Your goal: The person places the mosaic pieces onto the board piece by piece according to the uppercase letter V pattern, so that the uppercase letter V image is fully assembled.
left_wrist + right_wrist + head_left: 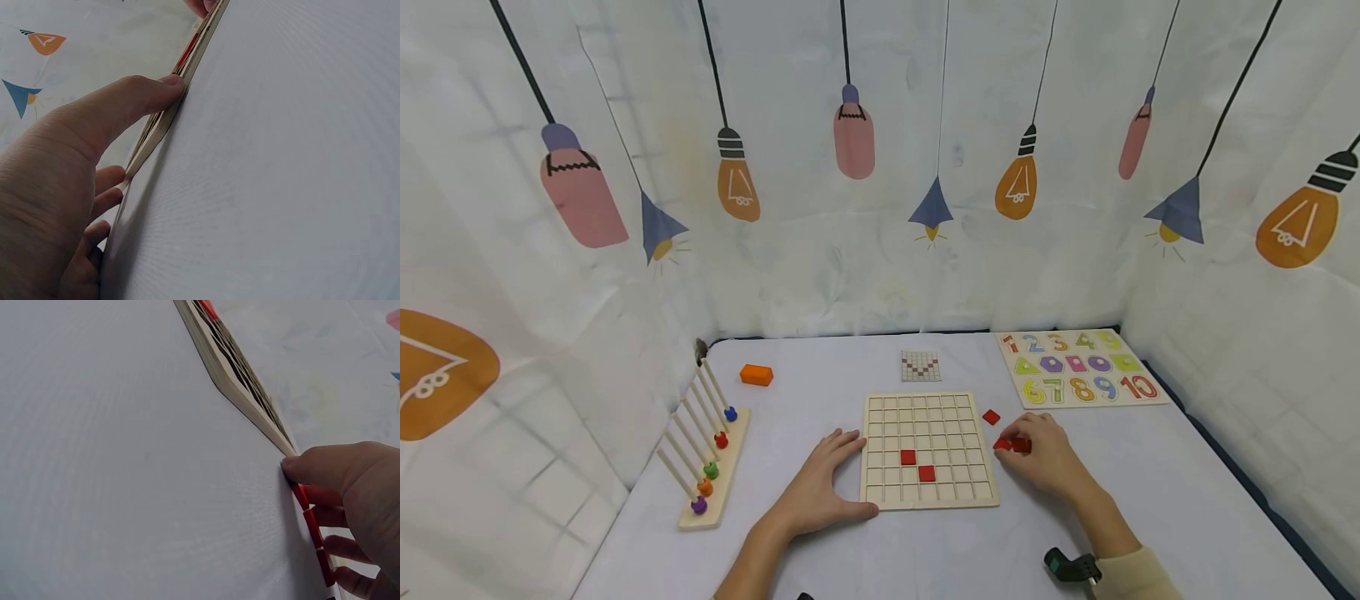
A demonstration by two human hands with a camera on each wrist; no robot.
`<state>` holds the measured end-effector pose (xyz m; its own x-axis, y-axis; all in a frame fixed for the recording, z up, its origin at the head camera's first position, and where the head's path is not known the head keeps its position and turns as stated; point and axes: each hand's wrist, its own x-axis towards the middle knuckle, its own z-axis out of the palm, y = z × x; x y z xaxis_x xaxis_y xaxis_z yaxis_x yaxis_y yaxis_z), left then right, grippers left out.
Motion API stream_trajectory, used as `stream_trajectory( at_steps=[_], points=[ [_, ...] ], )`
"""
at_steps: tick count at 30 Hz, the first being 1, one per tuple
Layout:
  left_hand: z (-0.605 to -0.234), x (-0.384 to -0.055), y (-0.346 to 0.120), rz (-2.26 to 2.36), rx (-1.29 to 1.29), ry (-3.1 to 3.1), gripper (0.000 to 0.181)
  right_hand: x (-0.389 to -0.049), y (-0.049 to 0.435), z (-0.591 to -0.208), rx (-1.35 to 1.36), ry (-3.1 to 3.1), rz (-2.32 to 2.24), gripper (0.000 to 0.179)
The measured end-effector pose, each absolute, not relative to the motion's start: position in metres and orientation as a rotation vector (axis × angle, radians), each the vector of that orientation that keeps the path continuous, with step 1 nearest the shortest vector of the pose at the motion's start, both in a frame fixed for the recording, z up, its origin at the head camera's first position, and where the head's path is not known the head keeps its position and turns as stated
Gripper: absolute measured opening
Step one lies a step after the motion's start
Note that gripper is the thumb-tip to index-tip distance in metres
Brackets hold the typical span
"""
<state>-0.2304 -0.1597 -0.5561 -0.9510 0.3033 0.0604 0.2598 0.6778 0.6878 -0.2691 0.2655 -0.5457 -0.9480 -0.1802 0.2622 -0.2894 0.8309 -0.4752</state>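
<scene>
A square wooden grid board [955, 429] lies on the white table. Two red square tiles sit in its cells, one tile [907, 457] to the left and another tile [927, 473] one row nearer. My left hand [820, 486] touches the board with spread fingers: the thumb [165, 87] at the near left corner, the other fingertips along the left side. Just right of the board, my right hand [1043, 454] pinches a red tile [301, 497] between thumb and fingers, low at the table. More red tiles [1021, 445] lie under that hand; a single tile [991, 416] lies behind it.
Behind the board is a small pattern card [921, 365]. A number-and-shape puzzle board [1082, 368] stands at the back right. On the left are a pegged wooden rack [733, 454] with coloured beads and an orange block [756, 375]. A printed curtain [880, 275] encloses the table.
</scene>
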Motion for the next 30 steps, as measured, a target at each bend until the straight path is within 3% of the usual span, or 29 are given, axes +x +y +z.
stream_trajectory(
  at_steps=[30],
  points=[
    [-0.557, -0.231, -0.161, 1.159, 0.472, 2.814, 0.114, -0.273, 0.251, -0.533, 0.395, -2.788, 0.796, 0.020]
  ],
)
